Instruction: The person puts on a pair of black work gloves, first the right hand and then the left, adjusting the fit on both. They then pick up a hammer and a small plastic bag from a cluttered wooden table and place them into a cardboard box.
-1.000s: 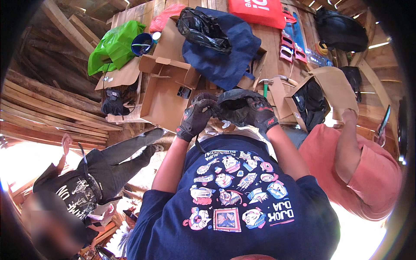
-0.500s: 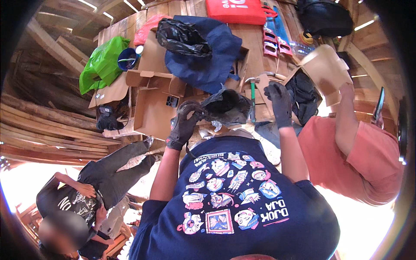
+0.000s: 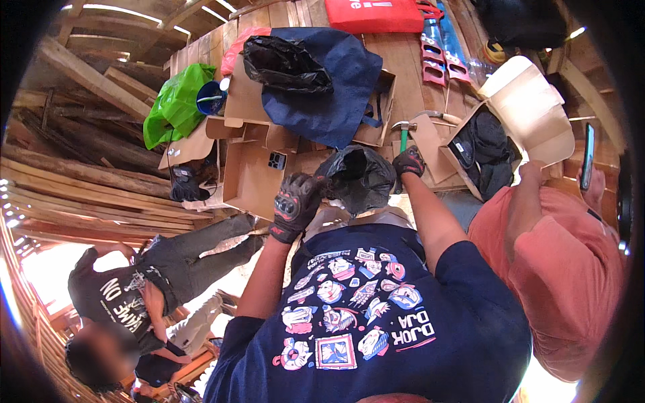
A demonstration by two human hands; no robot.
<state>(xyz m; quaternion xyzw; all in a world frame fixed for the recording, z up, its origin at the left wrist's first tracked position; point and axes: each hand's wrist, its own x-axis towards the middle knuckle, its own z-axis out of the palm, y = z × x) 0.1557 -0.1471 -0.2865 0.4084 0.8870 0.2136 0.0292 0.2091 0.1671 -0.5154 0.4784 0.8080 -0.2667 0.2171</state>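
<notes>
My left hand [image 3: 295, 207], in a black glove with hard knuckle guards, is closed at the left rim of a black plastic bag [image 3: 366, 178]. The bag hangs open-mouthed in front of my lap, its inside dark. My right hand [image 3: 408, 163], also gloved, has its fingers curled over the handle of a hammer [image 3: 404, 126] just right of the bag. Only the hammer's metal head and a short piece of green handle show above the glove; the lower handle is hidden.
An open cardboard box [image 3: 252, 178] stands left of the bag. Beyond lie a navy cloth bag [image 3: 322, 107], another black plastic bag [image 3: 285, 64] and a green bag [image 3: 178, 107]. Rightward is a box holding black cloth [image 3: 480, 148]. A person in a salmon shirt [image 3: 557, 269] sits close right, holding a phone.
My right hand has come left and down onto the hammer's handle, beside the bag. My left hand has turned knuckles-up at the bag's rim. The view has shifted slightly.
</notes>
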